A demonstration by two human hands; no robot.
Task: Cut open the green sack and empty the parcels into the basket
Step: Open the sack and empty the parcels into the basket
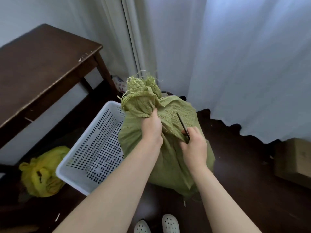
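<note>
Our left hand (151,126) grips the sack (170,148) neck, our right hand (193,143) holds a blade (183,126) against it, basket (94,148) at nine o'clock.

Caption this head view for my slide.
Left hand grips the green sack's neck; right hand holds a blade to it, beside the basket.

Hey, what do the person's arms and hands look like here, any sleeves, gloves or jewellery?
Both forearms are bare as far as the frame shows: no sleeves in view. The left hand and right hand wear no gloves, and no watch, bracelet or ring is visible. Fingernails look short and unpainted, though blur limits detail.
</note>
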